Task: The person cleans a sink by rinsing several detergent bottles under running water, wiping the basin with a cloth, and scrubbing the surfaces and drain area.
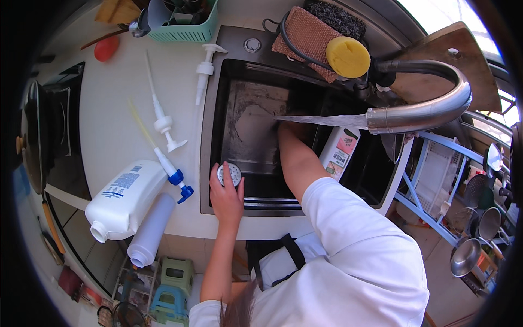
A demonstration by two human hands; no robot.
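Observation:
My left hand [227, 202] grips a round metal sink strainer with holes [230, 175] at the front left corner of the dark sink [213, 135]. My right arm reaches down into the basin. In deep shadow there, my right hand [300, 122] is too dark to make out its fingers or anything in them. From the curved metal faucet [425, 118] a stream of water [322, 119] runs across and past that hand. A white bottle with a printed label [341, 153] leans in the sink, right of my forearm.
Pump dispensers [163, 122] lie on the white counter [110, 135] beside a large white bottle [126, 196] and a slim translucent bottle [153, 229]. Behind the sink, a yellow sponge [348, 57] and a brown scrubbing cloth [304, 39] sit in a rack. A wooden board [445, 69] leans at right.

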